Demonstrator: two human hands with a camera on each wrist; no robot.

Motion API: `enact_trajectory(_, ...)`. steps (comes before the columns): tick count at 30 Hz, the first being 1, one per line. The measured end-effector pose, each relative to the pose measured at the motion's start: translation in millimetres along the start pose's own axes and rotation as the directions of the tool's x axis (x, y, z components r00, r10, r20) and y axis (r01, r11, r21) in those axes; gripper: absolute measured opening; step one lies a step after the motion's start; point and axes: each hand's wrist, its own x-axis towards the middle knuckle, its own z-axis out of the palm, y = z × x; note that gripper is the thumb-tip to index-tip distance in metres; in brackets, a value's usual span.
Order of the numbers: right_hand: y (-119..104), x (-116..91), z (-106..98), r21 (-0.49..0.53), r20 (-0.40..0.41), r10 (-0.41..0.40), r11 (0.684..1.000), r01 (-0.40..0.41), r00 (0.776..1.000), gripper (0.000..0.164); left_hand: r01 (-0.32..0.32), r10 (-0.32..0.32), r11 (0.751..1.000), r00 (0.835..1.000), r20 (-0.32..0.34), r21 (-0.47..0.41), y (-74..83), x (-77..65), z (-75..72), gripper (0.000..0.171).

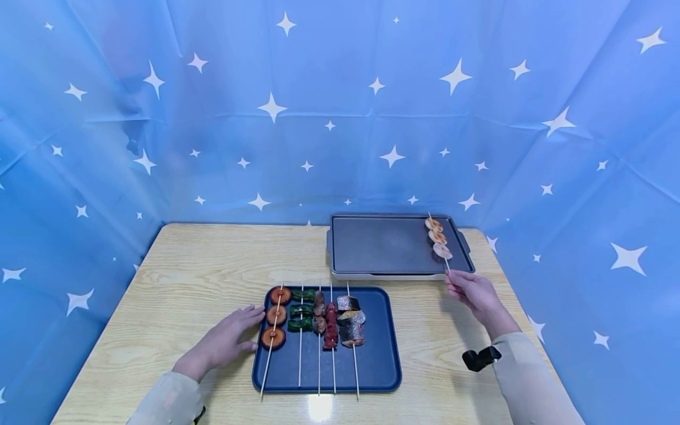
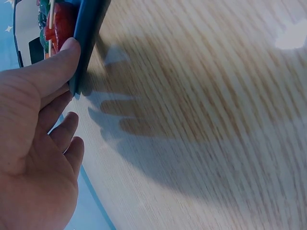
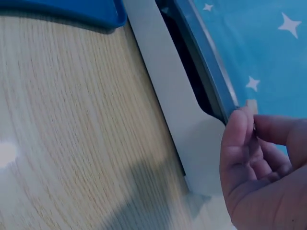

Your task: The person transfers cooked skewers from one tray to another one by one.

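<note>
My right hand (image 1: 475, 295) pinches the lower end of a wooden skewer between thumb and fingers. That skewer carries pale round pieces with browned patches (image 1: 438, 237), lying over the right side of a dark griddle (image 1: 382, 242). My left hand (image 1: 228, 339) rests at the left edge of a blue tray (image 1: 379, 354), its thumb and fingertips at the rim. On the tray lie a skewer of brown mushroom caps (image 1: 276, 314), one of green pepper (image 1: 301, 310), one of brownish meat chunks (image 1: 319, 310), one of red meat (image 1: 330, 330) and one of silver-skinned fish (image 1: 350, 324).
A light wood table (image 1: 212, 265) carries the tray in front and the griddle behind it, to the right. The griddle has a side handle (image 1: 464, 241) and a pale base (image 3: 163, 72). Blue star-patterned cloth (image 1: 340, 118) hangs around the table's back and sides.
</note>
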Motion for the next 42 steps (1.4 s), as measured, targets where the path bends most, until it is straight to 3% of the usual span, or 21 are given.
enact_trajectory(4, -2, 0, 1, 0.053, 0.024, 0.020, 0.998, -0.021, 1.000, 0.047, -0.007, 0.007, 1.000, 1.000, -0.006, 0.005, -0.8, -0.2, 0.7, 0.065)
enact_trajectory(9, -5, -2, 2, 0.197, 0.063, 0.048, 0.979, -0.060, 0.997, 0.019, -0.021, 0.021, 1.000, 1.000, -0.014, 0.013, -1.9, -0.3, 1.2, 0.064)
enact_trajectory(14, -6, -3, 7, 0.247, 0.119, 0.033, 0.967, -0.062, 0.992, 0.019, -0.019, 0.019, 1.000, 1.000, -0.014, 0.009, -1.9, -0.4, 1.3, 0.064)
enact_trajectory(27, -3, -10, 31, 0.237, 0.250, -0.114, 0.970, 0.053, 0.961, 0.023, -0.023, 0.023, 1.000, 1.000, -0.014, 0.015, -1.8, -0.4, 1.2, 0.064)
enact_trajectory(34, -9, -17, 52, 0.185, 0.272, -0.100, 0.982, 0.050, 0.957, 0.022, -0.027, 0.027, 1.000, 1.000, -0.015, 0.007, 0.0, -0.5, 0.3, 0.064)
enact_trajectory(42, -9, -26, 71, 0.000, 0.284, -0.069, 0.997, 0.072, 0.956, 0.019, -0.027, 0.027, 1.000, 0.999, -0.016, 0.009, 0.0, -0.7, 0.4, 0.065)
